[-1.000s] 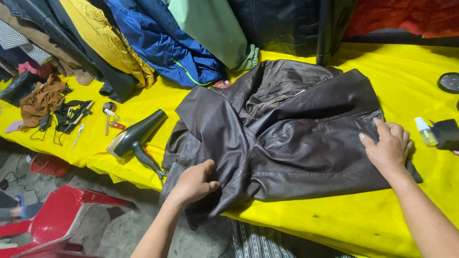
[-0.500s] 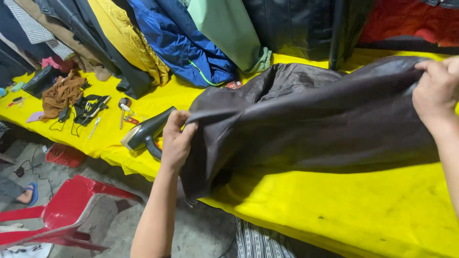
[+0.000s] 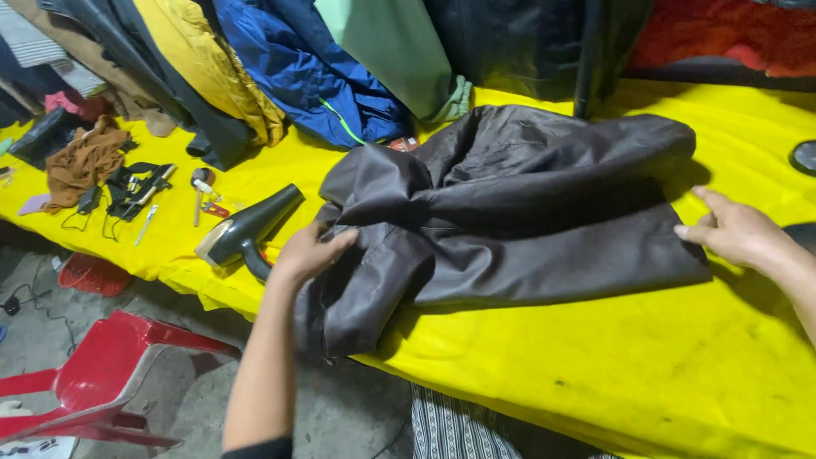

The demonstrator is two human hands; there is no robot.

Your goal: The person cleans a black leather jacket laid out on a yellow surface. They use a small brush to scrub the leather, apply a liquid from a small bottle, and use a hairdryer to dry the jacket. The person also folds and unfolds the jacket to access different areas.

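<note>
Head camera is showing a dark brown leather jacket (image 3: 510, 221) lying crumpled on the yellow table cover (image 3: 646, 365). The left hand (image 3: 308, 252) is touching the jacket's left edge with loosely curved fingers, not pinching it. The right hand (image 3: 738, 231) is resting flat, fingers spread, at its right edge. A black hair dryer (image 3: 246, 228) is lying just beside the left hand.

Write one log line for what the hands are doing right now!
left hand: on jacket edge, by hair dryer | right hand: open, fingertips at jacket's right edge | jacket: crumpled on yellow table
</note>
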